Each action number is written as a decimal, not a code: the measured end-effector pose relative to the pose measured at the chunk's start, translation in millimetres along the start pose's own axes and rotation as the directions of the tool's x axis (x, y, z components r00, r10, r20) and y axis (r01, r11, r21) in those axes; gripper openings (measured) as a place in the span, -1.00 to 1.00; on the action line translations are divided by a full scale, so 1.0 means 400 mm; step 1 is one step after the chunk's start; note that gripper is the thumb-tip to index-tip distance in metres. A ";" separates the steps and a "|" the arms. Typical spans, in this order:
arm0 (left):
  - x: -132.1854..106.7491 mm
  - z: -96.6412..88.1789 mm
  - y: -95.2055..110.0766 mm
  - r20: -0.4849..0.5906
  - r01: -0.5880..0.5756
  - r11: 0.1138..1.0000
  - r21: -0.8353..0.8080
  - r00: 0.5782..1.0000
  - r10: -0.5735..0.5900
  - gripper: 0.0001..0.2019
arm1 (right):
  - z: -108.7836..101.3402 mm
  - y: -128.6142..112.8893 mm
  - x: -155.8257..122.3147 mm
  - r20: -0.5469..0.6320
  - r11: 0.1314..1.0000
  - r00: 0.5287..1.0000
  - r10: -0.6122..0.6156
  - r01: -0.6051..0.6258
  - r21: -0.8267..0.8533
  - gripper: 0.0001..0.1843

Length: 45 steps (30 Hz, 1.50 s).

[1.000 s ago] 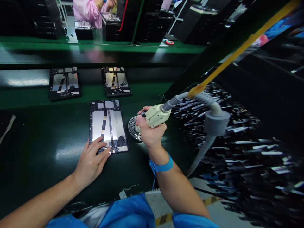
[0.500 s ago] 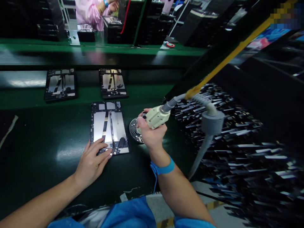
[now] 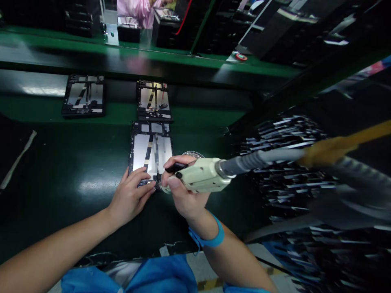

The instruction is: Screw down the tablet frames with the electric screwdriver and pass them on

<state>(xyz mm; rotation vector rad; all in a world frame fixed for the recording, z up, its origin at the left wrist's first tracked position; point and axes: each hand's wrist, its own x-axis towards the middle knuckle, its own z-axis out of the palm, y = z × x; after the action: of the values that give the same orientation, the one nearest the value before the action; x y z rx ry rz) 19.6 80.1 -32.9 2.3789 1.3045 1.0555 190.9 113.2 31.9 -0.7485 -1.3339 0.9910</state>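
An opened tablet (image 3: 140, 150) lies on the dark green bench, its silver inside facing up, with a dark flex strip across it. My left hand (image 3: 131, 195) holds the tablet's lower left part, fingertips over the bottom edge. In my right hand (image 3: 186, 199) is a pale electric screwdriver (image 3: 207, 175), gripped with the fingers wrapped round its body. Its nose points at the tablet's lower right part, close to my left fingertips; the bit's tip is hidden. Behind my right hand a round perforated metal dish (image 3: 193, 154) partly shows.
Two more opened tablets, one at the far left (image 3: 84, 97) and one directly behind the worked one (image 3: 154, 99), lie on the bench. A grey cable (image 3: 262, 160) runs right from the screwdriver, tied with a yellow strap (image 3: 351, 142). Many shiny strips (image 3: 290, 171) stand at right. A person in pink (image 3: 139, 12) is across.
My right hand has brought the screwdriver left from the metal dish to the tablet's lower part. My left hand stays on the tablet. The view has shifted.
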 end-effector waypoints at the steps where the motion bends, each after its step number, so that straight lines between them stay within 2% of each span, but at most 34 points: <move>1: 0.002 0.000 0.002 -0.005 -0.003 1.000 -0.002 1.000 0.003 -0.82 | 0.001 0.003 -0.001 -0.001 1.000 1.000 0.007 -0.007 -0.008 -0.66; 5: 0.007 -0.001 0.008 -0.010 -0.008 1.000 -0.007 1.000 0.008 -0.81 | 0.000 0.004 -0.003 -0.005 0.999 1.000 0.024 -0.024 -0.029 -0.68; 11: -0.006 -0.004 0.000 0.000 -0.021 1.000 0.005 1.000 0.021 -0.80 | 0.015 0.002 -0.005 0.057 0.990 0.995 -0.085 0.090 -0.110 -0.67; 16: -0.013 -0.007 -0.015 0.010 -0.037 0.999 -0.010 0.999 0.037 -0.80 | 0.003 -0.008 0.001 0.066 0.989 0.993 -0.096 0.103 -0.104 -0.66; 19: -0.013 -0.006 -0.012 0.041 -0.018 1.000 0.003 0.999 0.018 -0.80 | -0.049 -0.016 0.015 -0.067 0.985 0.989 -0.129 0.120 -0.122 -0.71; 22: -0.012 -0.003 -0.005 0.054 0.004 1.000 0.015 0.999 -0.005 -0.81 | -0.112 -0.003 0.036 -0.275 0.968 0.946 -0.173 0.111 -0.225 -0.73; 24: -0.013 -0.001 -0.002 0.050 0.012 1.000 0.022 0.999 -0.013 -0.82 | -0.143 0.019 0.046 -0.343 0.955 0.923 -0.176 0.077 -0.285 -0.74; 29: -0.013 -0.002 -0.004 0.058 0.009 0.999 0.034 0.998 -0.011 -0.81 | -0.164 0.060 0.053 -0.374 0.946 0.915 -0.153 0.026 -0.325 -0.74; 45: -0.015 -0.002 -0.005 0.058 0.008 1.000 0.030 0.998 -0.009 -0.81 | -0.165 0.063 0.059 -0.388 0.949 0.910 -0.145 0.017 -0.315 -0.77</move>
<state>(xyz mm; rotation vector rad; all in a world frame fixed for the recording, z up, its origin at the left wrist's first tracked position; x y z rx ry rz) 15.8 76.4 -36.1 2.4046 1.3178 0.9630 251.3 151.7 11.8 -1.0611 -1.1473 0.5215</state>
